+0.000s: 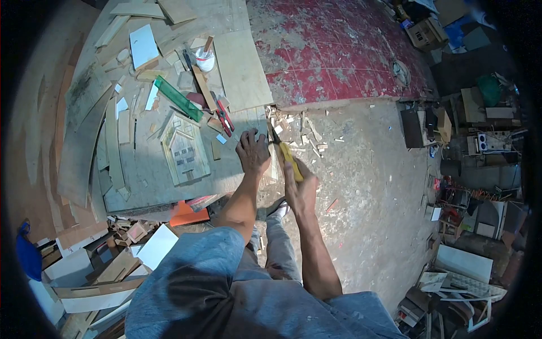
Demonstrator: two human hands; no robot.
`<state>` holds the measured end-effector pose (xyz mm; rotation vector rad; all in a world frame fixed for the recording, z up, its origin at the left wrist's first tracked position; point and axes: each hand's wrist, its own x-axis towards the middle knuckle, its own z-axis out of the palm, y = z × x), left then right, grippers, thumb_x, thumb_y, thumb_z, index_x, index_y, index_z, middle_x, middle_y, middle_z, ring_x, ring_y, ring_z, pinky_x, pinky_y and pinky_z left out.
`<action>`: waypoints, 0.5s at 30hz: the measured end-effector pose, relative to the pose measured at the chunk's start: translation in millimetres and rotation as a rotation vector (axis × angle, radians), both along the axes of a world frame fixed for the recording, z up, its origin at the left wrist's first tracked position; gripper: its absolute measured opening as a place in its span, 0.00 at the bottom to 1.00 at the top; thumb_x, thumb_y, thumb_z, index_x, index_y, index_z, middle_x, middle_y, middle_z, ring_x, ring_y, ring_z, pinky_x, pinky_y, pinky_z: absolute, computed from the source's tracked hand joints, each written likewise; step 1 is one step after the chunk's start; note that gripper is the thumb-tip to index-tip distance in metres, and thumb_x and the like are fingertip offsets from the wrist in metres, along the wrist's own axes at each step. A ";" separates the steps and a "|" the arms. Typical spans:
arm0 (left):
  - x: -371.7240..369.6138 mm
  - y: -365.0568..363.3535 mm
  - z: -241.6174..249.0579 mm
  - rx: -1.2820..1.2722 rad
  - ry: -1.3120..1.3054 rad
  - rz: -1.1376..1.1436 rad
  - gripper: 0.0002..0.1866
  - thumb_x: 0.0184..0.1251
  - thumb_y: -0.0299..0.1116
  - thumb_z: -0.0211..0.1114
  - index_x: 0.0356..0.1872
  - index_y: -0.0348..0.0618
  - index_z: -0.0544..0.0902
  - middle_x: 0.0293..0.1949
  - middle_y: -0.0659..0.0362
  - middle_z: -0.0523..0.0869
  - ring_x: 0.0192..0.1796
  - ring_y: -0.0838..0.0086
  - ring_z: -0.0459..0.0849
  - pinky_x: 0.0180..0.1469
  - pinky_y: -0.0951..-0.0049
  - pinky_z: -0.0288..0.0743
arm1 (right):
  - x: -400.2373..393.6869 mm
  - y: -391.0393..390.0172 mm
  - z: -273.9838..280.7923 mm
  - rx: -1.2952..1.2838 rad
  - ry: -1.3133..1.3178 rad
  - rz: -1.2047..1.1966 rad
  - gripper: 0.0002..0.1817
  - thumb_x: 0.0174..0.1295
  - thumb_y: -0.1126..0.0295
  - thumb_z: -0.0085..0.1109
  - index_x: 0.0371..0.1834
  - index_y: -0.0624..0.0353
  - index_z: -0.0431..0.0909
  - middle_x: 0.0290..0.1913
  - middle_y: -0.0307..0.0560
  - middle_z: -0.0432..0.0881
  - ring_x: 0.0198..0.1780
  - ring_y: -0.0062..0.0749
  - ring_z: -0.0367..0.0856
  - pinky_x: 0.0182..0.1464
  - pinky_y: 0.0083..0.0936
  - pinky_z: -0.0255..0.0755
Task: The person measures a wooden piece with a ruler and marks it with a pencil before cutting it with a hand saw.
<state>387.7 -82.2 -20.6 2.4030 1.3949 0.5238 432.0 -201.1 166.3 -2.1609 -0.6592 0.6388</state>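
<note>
My right hand is wrapped round the yellow handle of a hand saw. Its dark, narrow blade points away from me along the right edge of the wooden worktable. Just left of the blade, my left hand presses down at the table edge with its fingers spread. Whatever lies beneath those fingers is hidden. A small model house of thin wood sits left of my left hand. Nearer to it lie a small pale blue piece and red-handled pliers.
On the table are a green strip, a white pot, a plywood sheet and several wood offcuts. Wood scraps litter the concrete floor. An orange handsaw-like piece juts out below the near edge. Board offcuts pile up at lower left.
</note>
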 end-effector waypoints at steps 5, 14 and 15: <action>-2.0 -3.7 -4.1 0.030 0.006 0.015 0.11 0.63 0.36 0.64 0.46 0.50 0.83 0.62 0.59 0.74 0.69 0.60 0.65 0.64 0.54 0.58 | -8.3 -7.9 13.7 0.122 0.035 -0.055 0.28 0.71 0.53 0.55 0.58 0.72 0.80 0.43 0.68 0.87 0.44 0.43 0.87 0.50 0.36 0.78; -4.6 -6.0 -2.5 0.032 0.026 -0.016 0.11 0.63 0.36 0.64 0.46 0.50 0.83 0.62 0.57 0.74 0.67 0.59 0.66 0.63 0.54 0.58 | -7.4 -3.5 12.1 0.060 -0.008 -0.026 0.23 0.70 0.61 0.57 0.56 0.73 0.80 0.35 0.68 0.86 0.38 0.43 0.88 0.43 0.36 0.78; -2.8 -3.5 -0.4 0.060 0.011 -0.017 0.11 0.63 0.36 0.64 0.46 0.50 0.83 0.62 0.58 0.74 0.68 0.59 0.65 0.63 0.54 0.58 | -0.2 9.9 4.5 0.021 -0.043 0.011 0.20 0.70 0.65 0.56 0.55 0.74 0.80 0.33 0.67 0.86 0.36 0.45 0.89 0.40 0.35 0.79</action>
